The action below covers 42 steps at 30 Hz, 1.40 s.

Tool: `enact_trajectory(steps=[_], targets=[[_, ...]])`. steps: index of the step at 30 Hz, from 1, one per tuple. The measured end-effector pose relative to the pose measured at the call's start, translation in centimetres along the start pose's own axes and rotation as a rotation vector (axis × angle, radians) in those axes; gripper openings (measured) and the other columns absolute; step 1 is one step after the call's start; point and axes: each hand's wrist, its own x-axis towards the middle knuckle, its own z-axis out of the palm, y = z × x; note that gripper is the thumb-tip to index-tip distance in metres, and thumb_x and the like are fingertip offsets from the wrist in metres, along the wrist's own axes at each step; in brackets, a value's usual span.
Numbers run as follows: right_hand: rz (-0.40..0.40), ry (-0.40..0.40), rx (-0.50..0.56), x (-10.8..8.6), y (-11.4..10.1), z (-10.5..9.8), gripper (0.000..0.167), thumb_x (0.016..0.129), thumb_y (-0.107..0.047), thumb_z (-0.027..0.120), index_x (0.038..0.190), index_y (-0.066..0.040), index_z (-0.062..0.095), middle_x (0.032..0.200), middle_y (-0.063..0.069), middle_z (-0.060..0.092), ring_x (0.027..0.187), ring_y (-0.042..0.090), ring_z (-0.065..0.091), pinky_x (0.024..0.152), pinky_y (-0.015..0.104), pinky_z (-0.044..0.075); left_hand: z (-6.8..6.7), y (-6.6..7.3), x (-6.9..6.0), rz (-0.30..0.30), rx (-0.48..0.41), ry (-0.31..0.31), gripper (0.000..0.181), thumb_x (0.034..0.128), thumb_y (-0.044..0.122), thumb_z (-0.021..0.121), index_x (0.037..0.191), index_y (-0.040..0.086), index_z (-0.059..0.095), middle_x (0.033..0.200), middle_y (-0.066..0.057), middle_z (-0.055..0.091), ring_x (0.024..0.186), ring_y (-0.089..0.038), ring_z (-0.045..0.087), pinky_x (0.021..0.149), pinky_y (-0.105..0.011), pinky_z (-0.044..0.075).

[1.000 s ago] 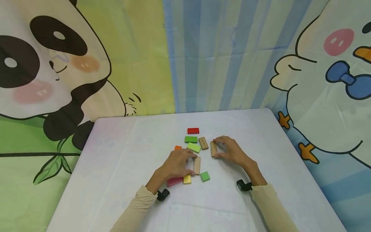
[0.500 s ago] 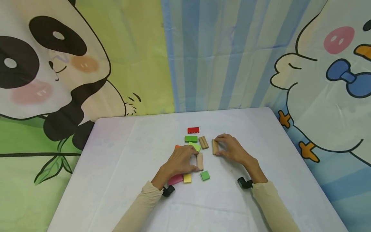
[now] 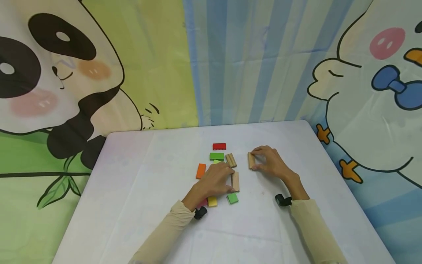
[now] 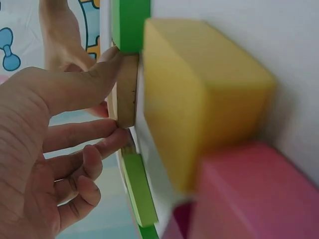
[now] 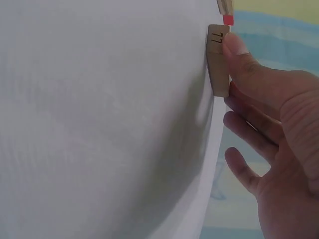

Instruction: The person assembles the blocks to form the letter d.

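Observation:
My left hand [image 3: 215, 180] pinches a plain wooden block [image 3: 235, 182] by its two ends, thumb at the near end and fingertips at the far one. The left wrist view shows this block [image 4: 128, 92] low on the cloth between thumb and fingers. Farther right, my right hand [image 3: 271, 161] pinches a second wooden block [image 3: 251, 161] the same way. In the right wrist view, dark marks show on an end of that block [image 5: 218, 59], with the thumb against it. The two held blocks lie apart. A grooved wooden block [image 3: 231, 160] rests just beyond the left hand's fingers.
Around the hands lie a red block [image 3: 219, 146], a green block [image 3: 217, 156], an orange block [image 3: 201, 171], a yellow block [image 3: 212, 201] and a small green block [image 3: 232, 198]. A light green and a pink block [image 4: 259, 194] are partly hidden. White cloth covers the table [image 3: 148, 183].
Both hands have slid right and slightly away from me, each with its wooden block. The orange block has come more into sight, while the light green one is more covered by the left hand.

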Motion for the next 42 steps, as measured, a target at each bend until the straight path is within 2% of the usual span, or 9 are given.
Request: enact_trajectory(steps=[4, 9, 14, 21, 25, 30, 36, 42], targets=[[-0.024, 0.014, -0.008, 0.3, 0.6, -0.4, 0.063, 0.079, -0.018, 0.098, 0.135, 0.001, 0.075, 0.136, 0.021, 0.074, 0.132, 0.046, 0.065, 0.114, 0.064, 0.048, 0.2, 0.8, 1.1, 0.025, 0.008, -0.004, 0.063, 0.0852, 0.055, 0.091, 0.133, 0.015, 0.077, 0.124, 0.001, 0.077, 0.116, -0.017, 0.068, 0.1, -0.032, 0.058], [-0.013, 0.011, 0.003, 0.6, 0.9, -0.6, 0.064, 0.079, -0.018, 0.098, 0.136, 0.001, 0.074, 0.137, 0.021, 0.074, 0.132, 0.045, 0.066, 0.115, 0.063, 0.049, 0.5, 1.9, 2.3, 0.052, 0.015, -0.013, 0.063, 0.0839, 0.057, 0.091, 0.129, 0.016, 0.079, 0.117, 0.003, 0.076, 0.108, -0.014, 0.068, 0.09, -0.028, 0.057], [-0.001, 0.0, -0.002, 0.5, 0.9, -0.7, 0.065, 0.08, -0.018, 0.098, 0.137, 0.002, 0.073, 0.139, 0.021, 0.073, 0.134, 0.046, 0.065, 0.115, 0.063, 0.048, 0.9, 2.6, 2.7, 0.025, -0.013, -0.029, 0.065, 0.084, 0.058, 0.091, 0.132, 0.017, 0.078, 0.119, 0.003, 0.075, 0.103, -0.014, 0.065, 0.085, -0.026, 0.054], [-0.019, 0.02, -0.007, 0.2, 1.1, -0.7, 0.063, 0.083, -0.019, 0.096, 0.138, 0.001, 0.073, 0.139, 0.02, 0.073, 0.133, 0.045, 0.065, 0.114, 0.064, 0.049, 1.4, 3.2, 2.9, -0.019, -0.054, -0.014, 0.066, 0.0829, 0.056, 0.093, 0.134, 0.018, 0.079, 0.115, 0.002, 0.075, 0.091, -0.011, 0.059, 0.073, -0.022, 0.047], [-0.045, 0.04, -0.009, 0.3, 1.3, -0.5, 0.057, 0.088, -0.019, 0.092, 0.137, 0.002, 0.073, 0.137, 0.022, 0.073, 0.132, 0.046, 0.065, 0.113, 0.065, 0.049, 1.7, 3.4, 2.9, -0.018, -0.068, -0.007, 0.061, 0.0834, 0.054, 0.093, 0.132, 0.019, 0.08, 0.118, 0.002, 0.076, 0.098, -0.012, 0.066, 0.079, -0.024, 0.053], [-0.028, 0.044, 0.01, 0.4, 1.3, -0.2, 0.055, 0.089, -0.016, 0.091, 0.136, 0.005, 0.072, 0.137, 0.023, 0.072, 0.133, 0.047, 0.063, 0.115, 0.066, 0.046, 1.8, 3.8, 2.8, -0.007, -0.075, -0.001, 0.057, 0.0861, 0.05, 0.092, 0.131, 0.018, 0.08, 0.125, 0.001, 0.077, 0.11, -0.016, 0.071, 0.09, -0.029, 0.058], [-0.01, 0.03, 0.026, 0.6, 1.1, -0.4, 0.053, 0.088, -0.012, 0.091, 0.135, 0.005, 0.073, 0.137, 0.022, 0.073, 0.134, 0.046, 0.062, 0.114, 0.066, 0.047, 2.0, 4.2, 2.7, -0.014, -0.05, 0.01, 0.056, 0.0878, 0.051, 0.091, 0.133, 0.02, 0.08, 0.126, 0.003, 0.076, 0.11, -0.014, 0.069, 0.089, -0.026, 0.056], [0.008, 0.014, 0.028, 0.6, 1.3, -0.6, 0.052, 0.088, -0.014, 0.092, 0.134, 0.003, 0.075, 0.138, 0.02, 0.073, 0.133, 0.046, 0.063, 0.115, 0.065, 0.047, 2.2, 4.7, 2.8, -0.002, -0.023, 0.03, 0.049, 0.089, 0.052, 0.089, 0.128, 0.022, 0.082, 0.121, 0.005, 0.077, 0.102, -0.012, 0.065, 0.084, -0.022, 0.051]])
